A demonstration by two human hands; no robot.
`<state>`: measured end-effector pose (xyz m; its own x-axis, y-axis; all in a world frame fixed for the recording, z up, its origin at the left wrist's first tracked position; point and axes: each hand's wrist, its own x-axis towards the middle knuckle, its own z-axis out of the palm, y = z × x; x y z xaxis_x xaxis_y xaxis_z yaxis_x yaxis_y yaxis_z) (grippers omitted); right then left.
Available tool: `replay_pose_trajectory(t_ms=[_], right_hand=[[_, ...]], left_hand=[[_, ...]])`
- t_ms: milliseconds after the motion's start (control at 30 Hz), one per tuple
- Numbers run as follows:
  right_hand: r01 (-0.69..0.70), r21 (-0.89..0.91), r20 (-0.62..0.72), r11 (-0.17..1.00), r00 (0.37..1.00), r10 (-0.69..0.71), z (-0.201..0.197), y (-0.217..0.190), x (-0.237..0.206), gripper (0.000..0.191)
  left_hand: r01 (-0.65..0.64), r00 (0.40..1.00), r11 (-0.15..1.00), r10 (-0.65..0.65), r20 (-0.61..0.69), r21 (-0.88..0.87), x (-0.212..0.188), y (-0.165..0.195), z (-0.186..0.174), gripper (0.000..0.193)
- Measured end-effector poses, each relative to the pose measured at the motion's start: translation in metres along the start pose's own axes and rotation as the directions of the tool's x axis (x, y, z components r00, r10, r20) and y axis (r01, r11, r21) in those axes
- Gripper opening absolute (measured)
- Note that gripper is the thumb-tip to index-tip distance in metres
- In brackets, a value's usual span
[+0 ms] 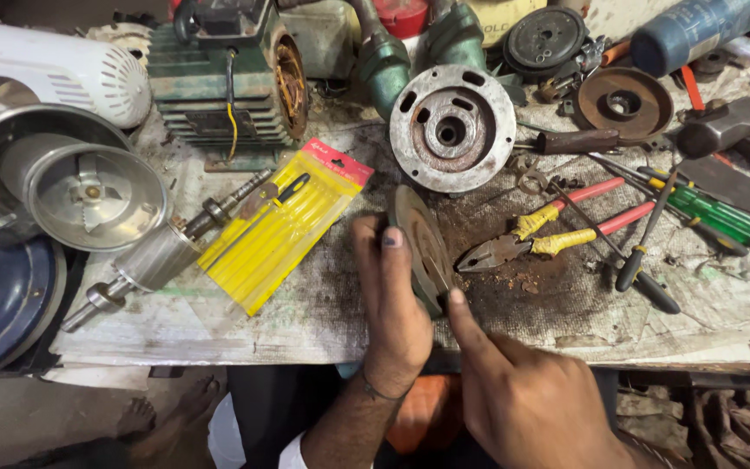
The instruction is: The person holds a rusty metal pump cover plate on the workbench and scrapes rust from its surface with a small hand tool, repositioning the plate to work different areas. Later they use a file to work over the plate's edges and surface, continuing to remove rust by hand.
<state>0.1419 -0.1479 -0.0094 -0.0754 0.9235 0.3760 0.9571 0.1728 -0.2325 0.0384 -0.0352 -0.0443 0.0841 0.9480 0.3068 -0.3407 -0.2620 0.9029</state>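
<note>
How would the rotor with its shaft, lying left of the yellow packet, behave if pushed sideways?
The rotor is cylindrical and lies on its side, so it would probably roll. It looks like solid metal, so likely heavy and stiff. The yellow packet beside it might block it.

Left hand (392, 304) grips a round metal disc (418, 247) stood on edge on the workbench (323, 304). Right hand (523, 391) touches its rim with one fingertip. Pliers (540, 239) lie just beside; yellow packet (284, 226) to the left.
</note>
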Motion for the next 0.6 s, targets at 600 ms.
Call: replay_pose_trajectory(t_ms=[600], right_hand=[[0.087, -0.116, -0.174, 0.989, 0.979, -0.107, -0.005, 0.005, -0.001, 0.070]], left_hand=[[-0.121, 0.992, 0.982, 0.115, 0.049, 0.147, -0.009, 0.004, 0.008, 0.029]])
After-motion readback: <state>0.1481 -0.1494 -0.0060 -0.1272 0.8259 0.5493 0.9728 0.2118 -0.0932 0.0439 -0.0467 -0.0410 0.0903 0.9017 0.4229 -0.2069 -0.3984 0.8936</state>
